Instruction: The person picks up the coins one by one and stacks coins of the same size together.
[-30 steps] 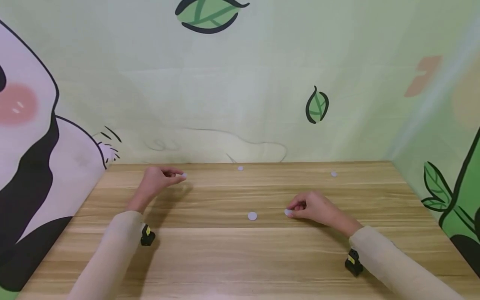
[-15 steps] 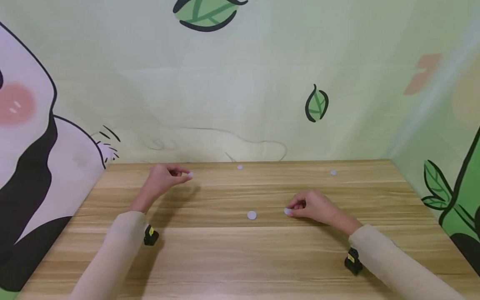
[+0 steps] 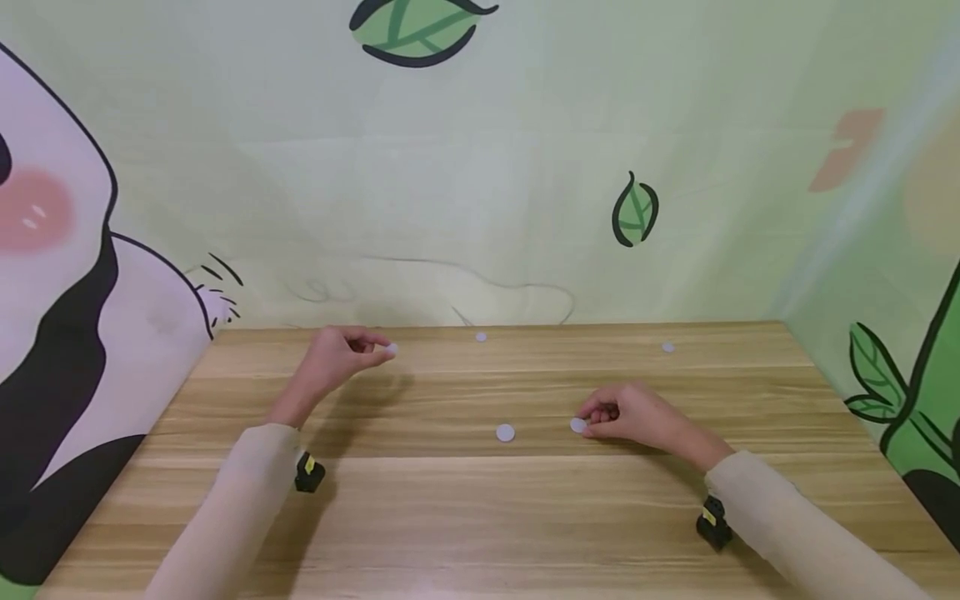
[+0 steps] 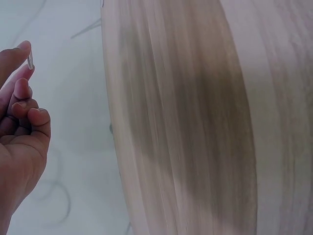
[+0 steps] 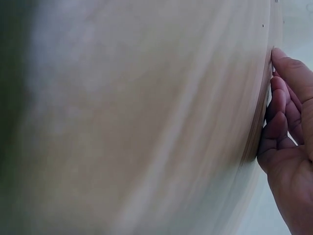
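My left hand (image 3: 337, 357) is raised over the back left of the table and pinches a small white disc (image 3: 392, 349) between thumb and forefinger. Seen edge-on in the left wrist view, this disc (image 4: 30, 59) is thin and the other fingers are curled in. Low at the tabletop, right of the middle, my right hand (image 3: 633, 414) has its thumb and forefinger at the right edge of another white disc (image 3: 577, 425), which lies almost flat. In the right wrist view the right hand (image 5: 288, 122) keeps its fingertips at the table surface, hiding that disc.
One white disc (image 3: 506, 432) lies left of the right hand. Two more, a back-middle disc (image 3: 481, 337) and a back-right disc (image 3: 668, 347), lie near the far edge of the wooden table (image 3: 450, 517). A printed wall (image 3: 480, 192) rises behind it.
My left hand has moved right with its disc. The right hand has barely shifted; its fingers now cover less of the disc there. The other discs stay put.
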